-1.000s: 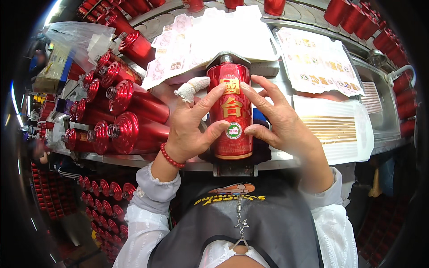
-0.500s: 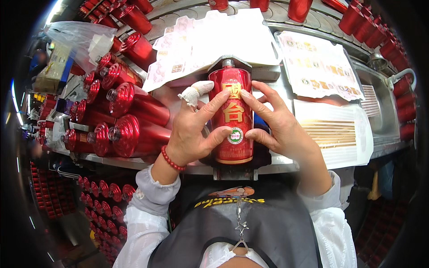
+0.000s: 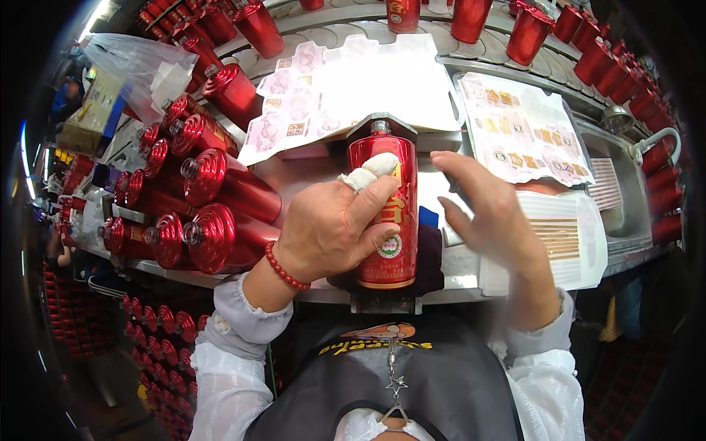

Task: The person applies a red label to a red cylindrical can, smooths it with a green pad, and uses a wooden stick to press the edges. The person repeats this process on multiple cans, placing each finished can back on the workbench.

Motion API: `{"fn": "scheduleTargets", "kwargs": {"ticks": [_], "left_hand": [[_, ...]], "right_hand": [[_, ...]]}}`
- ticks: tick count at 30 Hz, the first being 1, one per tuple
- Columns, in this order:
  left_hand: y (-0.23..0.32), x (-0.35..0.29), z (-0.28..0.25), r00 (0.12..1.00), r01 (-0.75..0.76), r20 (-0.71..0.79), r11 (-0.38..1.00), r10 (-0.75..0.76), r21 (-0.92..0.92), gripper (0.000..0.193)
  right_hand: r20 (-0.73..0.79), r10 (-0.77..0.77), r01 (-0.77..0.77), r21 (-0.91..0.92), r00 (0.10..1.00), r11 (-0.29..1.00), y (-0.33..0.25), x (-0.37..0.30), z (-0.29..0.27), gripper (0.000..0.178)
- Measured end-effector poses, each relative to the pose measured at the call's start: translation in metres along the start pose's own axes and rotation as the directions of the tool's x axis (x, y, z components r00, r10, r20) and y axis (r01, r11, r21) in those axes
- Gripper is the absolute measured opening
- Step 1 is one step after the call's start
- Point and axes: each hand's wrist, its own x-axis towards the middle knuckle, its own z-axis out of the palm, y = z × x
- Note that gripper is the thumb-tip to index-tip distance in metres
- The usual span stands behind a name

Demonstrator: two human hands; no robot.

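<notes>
A red glossy bottle with gold lettering and a small round green-white label lies in a dark metal cradle, its neck pointing away from me. My left hand holds it from the left, with thumb and fingers curled over its front. One finger wears a white cover, and part of the lettering is hidden under this hand. To the right of the bottle, my right hand is raised off it, slightly blurred. Its fingers are apart and nothing shows in them. Dark cloth bunches beside the bottle.
Several red bottles lie stacked at the left. Behind the cradle is a white label sheet; at right are another label sheet, gold-striped strips and a metal sink. A conveyor carries bottles along the back.
My right hand has come off the bottle and moved right. My left hand has slid further across the bottle's front, its covered finger now on the lettering.
</notes>
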Motion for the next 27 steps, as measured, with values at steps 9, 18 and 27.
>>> {"fn": "scheduleTargets", "kwargs": {"ticks": [9, 18, 27], "left_hand": [[0.003, 0.006, -0.002, 1.000, 0.023, 0.018, 0.999, -0.023, -0.031, 0.053], [-0.002, -0.029, 0.013, 0.843, 0.345, -0.138, 0.720, -0.520, -0.602, 0.033], [-0.039, -0.065, 0.039, 0.691, 0.072, 0.402, -0.496, -0.600, -0.865, 0.065]], "right_hand": [[0.199, -0.180, 0.228, -0.252, 0.963, 0.940, 0.036, 0.121, -0.006, 0.022], [-0.015, -0.397, 0.367, -0.348, 0.918, 0.863, 0.017, 0.096, 0.012, 0.019], [-0.036, -0.392, 0.372, -0.247, 0.919, 0.895, -0.019, 0.055, 0.010, 0.018]]}}
